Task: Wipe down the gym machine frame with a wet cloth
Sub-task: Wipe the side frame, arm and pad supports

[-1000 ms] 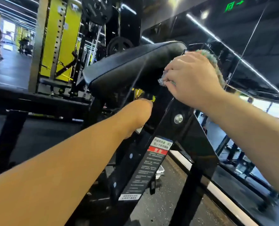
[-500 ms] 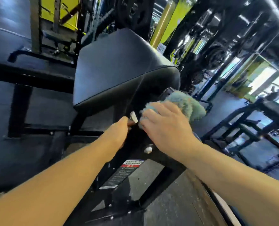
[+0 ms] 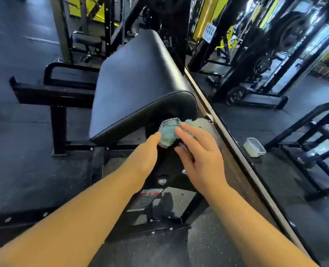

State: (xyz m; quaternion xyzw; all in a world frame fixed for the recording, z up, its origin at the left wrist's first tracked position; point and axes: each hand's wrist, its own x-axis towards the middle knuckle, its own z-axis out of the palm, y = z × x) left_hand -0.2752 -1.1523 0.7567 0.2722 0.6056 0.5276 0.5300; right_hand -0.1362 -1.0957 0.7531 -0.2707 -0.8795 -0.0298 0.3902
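Teal and fluffy, with a silvery mesh edging, the cloth (image 3: 168, 133) sits bunched against the top of the black steel frame (image 3: 166, 164), just under the front lip of the black padded cushion (image 3: 140, 79). The right hand (image 3: 200, 157) lies over it with its fingers spread and nearly straight. The index fingertip rests on the teal pile, and a bit of mesh edge shows beneath the palm. The hand is flat on the cloth rather than curled around it.

The left hand (image 3: 145, 153) reaches in from the other side of the post, and its tip touches the cloth's lower edge. Its fingers are hidden behind the hand and the frame, so it cannot be told whether they grip anything.

Lower on the post, between the two forearms, are a round bolt (image 3: 162, 181) and a warning label (image 3: 147, 199) with a red band. A pale strip marking the mirror (image 3: 236, 149) edge runs diagonally just right of the hands, and a clear lidded container (image 3: 254, 147) shows beyond it.
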